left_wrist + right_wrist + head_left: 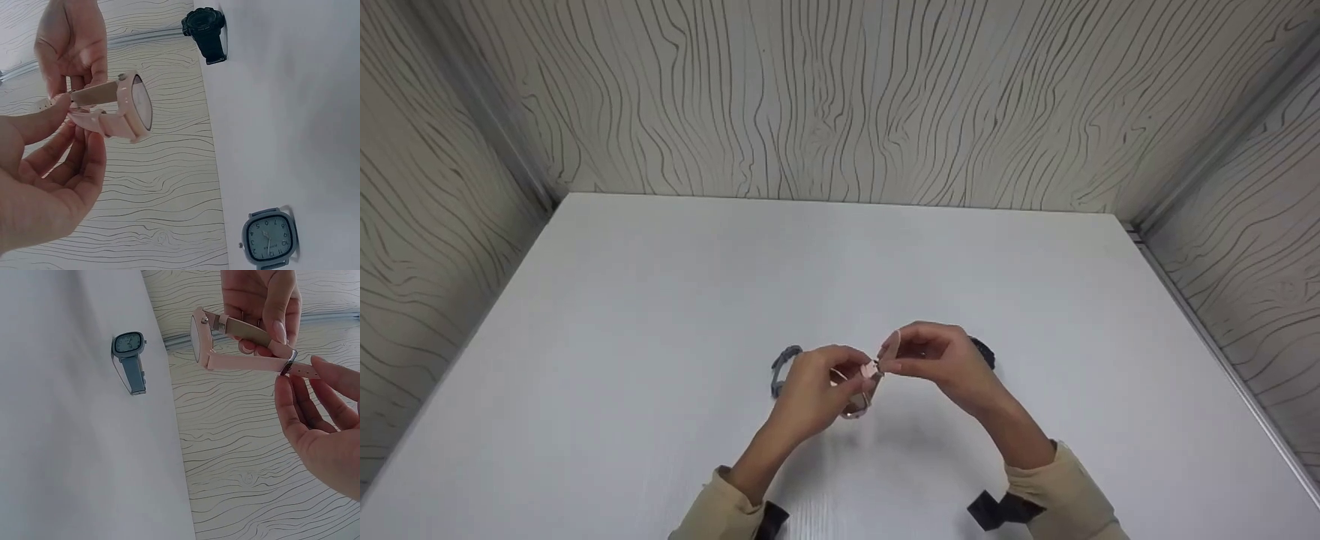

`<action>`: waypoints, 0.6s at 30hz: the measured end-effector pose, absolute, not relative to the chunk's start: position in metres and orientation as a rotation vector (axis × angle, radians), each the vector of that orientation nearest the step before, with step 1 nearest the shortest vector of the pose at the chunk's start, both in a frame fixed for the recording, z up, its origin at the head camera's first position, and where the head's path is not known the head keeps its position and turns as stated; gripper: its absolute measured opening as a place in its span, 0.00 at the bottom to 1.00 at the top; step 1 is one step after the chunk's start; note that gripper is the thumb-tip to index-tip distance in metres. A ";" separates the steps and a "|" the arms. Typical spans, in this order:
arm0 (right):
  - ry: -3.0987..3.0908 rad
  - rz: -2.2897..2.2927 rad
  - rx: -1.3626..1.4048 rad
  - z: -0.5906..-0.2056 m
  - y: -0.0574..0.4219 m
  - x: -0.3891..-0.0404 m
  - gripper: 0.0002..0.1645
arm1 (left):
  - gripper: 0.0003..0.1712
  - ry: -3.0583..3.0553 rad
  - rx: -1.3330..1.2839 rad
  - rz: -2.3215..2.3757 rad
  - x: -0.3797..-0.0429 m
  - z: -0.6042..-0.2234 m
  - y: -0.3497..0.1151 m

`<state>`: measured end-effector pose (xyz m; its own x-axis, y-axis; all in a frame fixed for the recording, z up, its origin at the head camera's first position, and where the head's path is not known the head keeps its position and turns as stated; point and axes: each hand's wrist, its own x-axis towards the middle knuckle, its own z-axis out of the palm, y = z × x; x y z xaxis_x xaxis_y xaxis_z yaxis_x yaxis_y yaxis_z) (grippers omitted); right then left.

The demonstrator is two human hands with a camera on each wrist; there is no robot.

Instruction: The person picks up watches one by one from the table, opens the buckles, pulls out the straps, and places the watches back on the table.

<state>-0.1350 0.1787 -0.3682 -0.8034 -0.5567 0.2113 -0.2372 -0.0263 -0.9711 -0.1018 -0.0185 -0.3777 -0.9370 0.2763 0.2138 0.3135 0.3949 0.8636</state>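
A pink wristwatch (247,363) is held up above the table between both hands, its strap bent into a loop and run through a metal buckle (289,363). My left hand (814,386) pinches the strap near the buckle between thumb and fingers. The strap's free end, with small holes, is pinched by my right hand (949,360) just beyond the buckle. In the left wrist view the round watch case (142,104) hangs away from the fingers, its dial turned to the side. Fingers partly hide the buckle in the head view.
A blue-grey square watch (270,239) lies on the white table (660,300) beside my left hand. Behind my right hand lies a black watch (205,31). Wood-patterned panels (825,97) stand around the table's back and sides.
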 end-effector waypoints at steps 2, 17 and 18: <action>2.022 -1.933 -0.828 -0.367 0.179 -0.134 0.10 | 0.08 -2.599 -0.539 -1.624 -0.102 -0.377 -0.020; 1.975 -2.103 -0.833 -0.370 0.177 -0.133 0.09 | 0.09 -2.587 -0.546 -1.652 -0.104 -0.377 -0.022; 1.966 -2.114 -0.826 -0.369 0.177 -0.133 0.09 | 0.09 -2.585 -0.543 -1.648 -0.104 -0.377 -0.022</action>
<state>-0.1330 0.1765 -0.3693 -0.8399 -0.4559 0.2946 -0.2609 -0.1369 -0.9556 -0.1040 -0.0218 -0.3775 -0.9388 0.2751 0.2076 0.3043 0.3788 0.8740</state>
